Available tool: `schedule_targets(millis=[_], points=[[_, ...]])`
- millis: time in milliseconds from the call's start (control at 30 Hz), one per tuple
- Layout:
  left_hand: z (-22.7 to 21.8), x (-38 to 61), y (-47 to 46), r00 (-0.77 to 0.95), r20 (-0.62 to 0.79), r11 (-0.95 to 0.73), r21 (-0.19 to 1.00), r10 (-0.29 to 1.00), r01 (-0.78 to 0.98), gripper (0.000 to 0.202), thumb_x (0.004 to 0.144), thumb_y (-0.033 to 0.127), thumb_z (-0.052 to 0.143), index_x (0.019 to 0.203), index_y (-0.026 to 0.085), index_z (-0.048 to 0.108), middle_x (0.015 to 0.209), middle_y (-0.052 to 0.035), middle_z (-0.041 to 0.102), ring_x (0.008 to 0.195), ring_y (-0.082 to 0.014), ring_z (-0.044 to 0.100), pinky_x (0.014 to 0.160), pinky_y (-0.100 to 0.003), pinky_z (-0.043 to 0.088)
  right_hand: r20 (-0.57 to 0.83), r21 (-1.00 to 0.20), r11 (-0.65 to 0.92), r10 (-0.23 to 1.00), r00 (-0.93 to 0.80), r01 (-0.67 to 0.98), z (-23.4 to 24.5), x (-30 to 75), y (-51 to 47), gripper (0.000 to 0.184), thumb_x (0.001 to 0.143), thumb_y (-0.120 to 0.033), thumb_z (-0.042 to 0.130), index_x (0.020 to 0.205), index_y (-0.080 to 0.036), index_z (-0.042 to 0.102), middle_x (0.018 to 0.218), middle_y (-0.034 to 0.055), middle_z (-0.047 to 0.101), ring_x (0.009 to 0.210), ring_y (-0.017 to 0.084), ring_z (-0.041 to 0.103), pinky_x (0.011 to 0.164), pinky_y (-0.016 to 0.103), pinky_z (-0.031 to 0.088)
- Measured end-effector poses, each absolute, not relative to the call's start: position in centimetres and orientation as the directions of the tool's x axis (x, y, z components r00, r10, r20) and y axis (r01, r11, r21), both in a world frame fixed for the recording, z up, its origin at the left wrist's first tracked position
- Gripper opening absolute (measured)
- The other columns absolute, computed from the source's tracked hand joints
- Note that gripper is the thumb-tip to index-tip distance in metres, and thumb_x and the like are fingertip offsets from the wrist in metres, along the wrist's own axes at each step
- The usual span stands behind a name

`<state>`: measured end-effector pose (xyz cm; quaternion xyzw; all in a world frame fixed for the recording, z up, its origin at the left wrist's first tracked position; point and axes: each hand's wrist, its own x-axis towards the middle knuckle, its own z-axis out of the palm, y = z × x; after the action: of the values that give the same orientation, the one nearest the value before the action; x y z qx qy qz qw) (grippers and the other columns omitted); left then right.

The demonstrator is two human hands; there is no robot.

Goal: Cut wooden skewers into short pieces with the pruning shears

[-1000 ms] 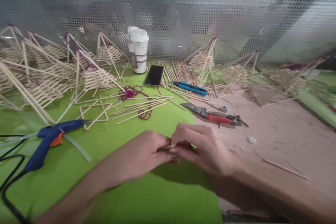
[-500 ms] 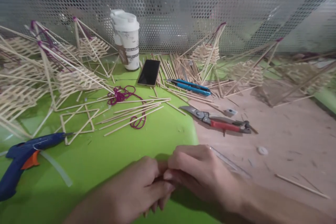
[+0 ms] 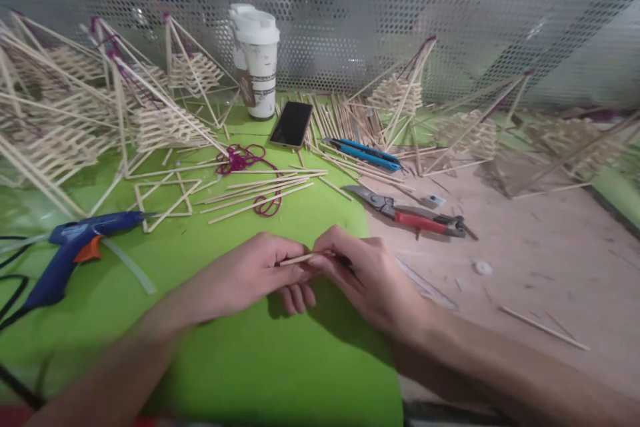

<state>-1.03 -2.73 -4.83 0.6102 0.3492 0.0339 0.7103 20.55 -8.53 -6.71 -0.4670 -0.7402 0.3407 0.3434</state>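
Stick [image 3: 299,258]: a thin, pale wooden one, pinched between both my hands above the green mat [image 3: 240,353] near the front edge of the worktop [image 3: 540,260]. Its long axis runs roughly left to right, tilting slightly upward toward the right. My left hand [image 3: 250,277] comes in from the left, fingers closed on the stick's left portion, the bare end poking out past them. My right hand [image 3: 367,273] comes in from the right, fingers closed over the other end, hiding it. The two hands touch at the fingertips, so both are equally near. Red-handled cutters [image 3: 410,213] lie beyond my right hand; a blue glue gun [image 3: 75,247] rests well apart toward the left edge.
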Motion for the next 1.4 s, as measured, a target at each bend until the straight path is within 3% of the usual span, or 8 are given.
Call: schedule_targets(millis=[200, 400, 767, 933, 1100, 1233, 1400], points=[[-4.7, -0.9, -2.2, 0.700, -0.381, 0.100, 0.908, 0.604, 0.407, 0.035, 0.098, 0.049, 0.070, 0.105, 0.015, 0.076, 0.090, -0.0063, 0.081, 0.078, -0.0170, 0.076, 0.072, -0.028, 0.061, 0.207, -0.743, 0.324, 0.943, -0.261, 0.585, -6.8, 21.0, -7.8, 0.018, 0.107, -0.032, 0.061, 0.095, -0.020, 0.065, 0.075, -0.0028, 0.071, 0.061, 0.011, 0.059, 0.058, 0.022, 0.040], [-4.8, -1.4, -2.1, 0.669, -0.314, -0.056, 0.881, 0.674, 0.470, 0.038, 0.096, 0.052, 0.070, 0.097, 0.015, 0.079, 0.086, -0.0063, 0.079, 0.069, -0.0149, 0.071, 0.056, -0.024, 0.052, 0.204, -0.708, 0.332, 0.941, -0.270, 0.624, -7.1, 20.7, -7.2, 0.015, 0.105, -0.030, 0.062, 0.096, -0.019, 0.068, 0.074, -0.0027, 0.070, 0.060, 0.011, 0.056, 0.057, 0.023, 0.037], [-4.5, -1.8, -2.1, 0.671, -0.351, -0.041, 0.869, 0.653, 0.494, 0.032, 0.102, 0.045, 0.061, 0.101, 0.017, 0.076, 0.085, -0.0058, 0.078, 0.069, -0.0162, 0.072, 0.058, -0.026, 0.053, 0.171, -0.713, 0.316, 0.944, -0.282, 0.626, -7.0, 21.0, -7.2, 0.016, 0.106, -0.031, 0.062, 0.099, -0.019, 0.069, 0.084, 0.0008, 0.075, 0.071, 0.014, 0.063, 0.065, 0.024, 0.042], [-4.3, -2.1, -2.0, 0.621, -0.398, 0.014, 0.849, 0.676, 0.529, 0.028, 0.102, 0.044, 0.060, 0.103, 0.019, 0.071, 0.099, -0.0070, 0.081, 0.073, -0.0165, 0.074, 0.061, -0.027, 0.054, 0.167, -0.677, 0.298, 0.953, -0.254, 0.673, -7.1, 21.4, -7.0, 0.010, 0.103, -0.026, 0.065, 0.099, -0.019, 0.070, 0.082, 0.0001, 0.074, 0.068, 0.013, 0.062, 0.062, 0.024, 0.041], [-3.9, -2.3, -1.7, 0.558, -0.334, -0.070, 0.811, 0.760, 0.581, 0.028, 0.100, 0.044, 0.062, 0.093, 0.018, 0.072, 0.095, -0.0060, 0.081, 0.073, -0.0169, 0.071, 0.065, -0.029, 0.052, 0.194, -0.525, 0.299, 0.954, -0.230, 0.797, -6.9, 21.8, -6.9, 0.008, 0.104, -0.023, 0.064, 0.099, -0.019, 0.069, 0.090, 0.0027, 0.075, 0.076, 0.016, 0.064, 0.066, 0.026, 0.042], [-3.9, -2.1, -1.5, 0.518, -0.222, -0.241, 0.692, 0.826, 0.681, 0.026, 0.097, 0.043, 0.067, 0.091, 0.020, 0.078, 0.093, -0.0048, 0.080, 0.077, -0.0197, 0.070, 0.069, -0.031, 0.049, 0.208, -0.366, 0.304, 0.948, -0.241, 0.879, -6.6, 22.0, -6.7, 0.013, 0.107, -0.022, 0.059, 0.098, -0.017, 0.068, 0.102, 0.0076, 0.074, 0.086, 0.020, 0.065, 0.069, 0.030, 0.042], [-4.5, -2.2, -1.3, 0.513, -0.128, -0.346, 0.600, 0.849, 0.721, 0.024, 0.095, 0.042, 0.070, 0.092, 0.020, 0.080, 0.098, -0.0061, 0.078, 0.082, -0.0216, 0.069, 0.074, -0.033, 0.050, 0.237, -0.240, 0.307, 0.938, -0.251, 0.921, -6.7, 22.1, -6.5, 0.015, 0.106, -0.021, 0.059, 0.093, -0.017, 0.067, 0.101, 0.0087, 0.070, 0.095, 0.024, 0.063, 0.065, 0.032, 0.041]])
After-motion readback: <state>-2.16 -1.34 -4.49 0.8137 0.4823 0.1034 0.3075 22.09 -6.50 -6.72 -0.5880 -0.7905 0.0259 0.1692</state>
